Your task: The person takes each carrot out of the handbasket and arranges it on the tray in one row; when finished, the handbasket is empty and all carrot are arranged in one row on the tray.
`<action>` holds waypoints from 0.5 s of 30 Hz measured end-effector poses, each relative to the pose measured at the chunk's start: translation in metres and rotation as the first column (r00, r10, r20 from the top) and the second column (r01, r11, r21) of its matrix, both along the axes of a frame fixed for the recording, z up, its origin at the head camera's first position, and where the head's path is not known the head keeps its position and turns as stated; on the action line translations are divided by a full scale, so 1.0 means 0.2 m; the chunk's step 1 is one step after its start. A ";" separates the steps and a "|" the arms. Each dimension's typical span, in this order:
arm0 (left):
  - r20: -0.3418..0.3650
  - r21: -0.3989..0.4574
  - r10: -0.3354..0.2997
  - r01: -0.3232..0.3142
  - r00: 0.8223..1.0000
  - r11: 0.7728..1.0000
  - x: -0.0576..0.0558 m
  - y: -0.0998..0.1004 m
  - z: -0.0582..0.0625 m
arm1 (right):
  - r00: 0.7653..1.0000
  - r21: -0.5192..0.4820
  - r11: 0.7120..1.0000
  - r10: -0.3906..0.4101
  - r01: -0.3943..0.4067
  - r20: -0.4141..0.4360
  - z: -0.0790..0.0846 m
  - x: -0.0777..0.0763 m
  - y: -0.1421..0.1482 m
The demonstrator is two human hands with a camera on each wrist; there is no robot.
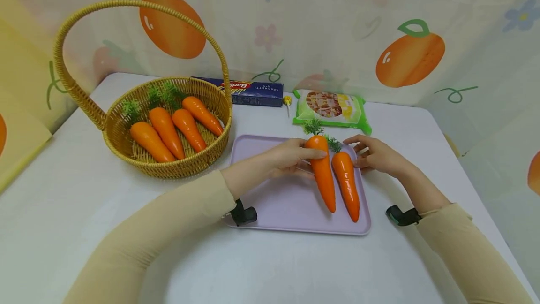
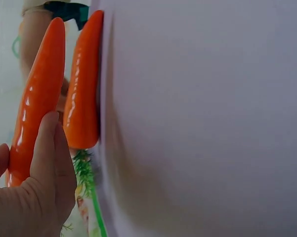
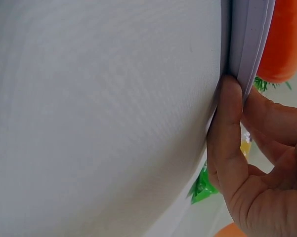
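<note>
My left hand (image 1: 295,156) grips an orange carrot (image 1: 322,172) with a green leafy top, thumb across its thick end, over the right part of a pale purple tray (image 1: 274,208). The left wrist view shows the held carrot (image 2: 37,94) between thumb and fingers. Beside it a second carrot (image 1: 347,184) lies on the tray, along its right side. At the tray's right edge my right hand (image 1: 377,156) pinches the rim. Close up in the right wrist view, thumb and fingers meet around the tray's rim (image 3: 249,44).
A wicker basket (image 1: 168,170) with a tall handle stands at the left, holding several carrots (image 1: 166,128). Behind the tray lie a blue spaghetti box (image 1: 257,94), a small yellow-topped stick (image 1: 288,101) and a green food packet (image 1: 333,109). A printed cloth hangs behind the white table.
</note>
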State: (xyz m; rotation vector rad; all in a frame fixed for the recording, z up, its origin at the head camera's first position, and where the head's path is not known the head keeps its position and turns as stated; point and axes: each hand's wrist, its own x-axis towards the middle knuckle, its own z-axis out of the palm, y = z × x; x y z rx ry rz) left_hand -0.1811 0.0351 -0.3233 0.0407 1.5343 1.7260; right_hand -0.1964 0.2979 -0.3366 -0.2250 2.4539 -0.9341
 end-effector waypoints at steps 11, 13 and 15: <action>-0.021 -0.071 -0.046 0.044 0.999 0.996 0.04 0.07 -0.08 | 1.000 -0.014 1.000 0.020 -0.020 -0.012 0.00 0.00 0.00; -0.016 -0.090 -0.050 0.049 0.999 0.995 0.05 0.08 -0.09 | 1.000 -0.014 1.000 0.021 -0.022 -0.012 0.00 0.00 0.00; -0.014 -0.107 -0.051 0.049 0.999 0.993 0.05 0.09 -0.09 | 1.000 -0.012 1.000 0.024 -0.025 -0.013 0.00 0.00 0.01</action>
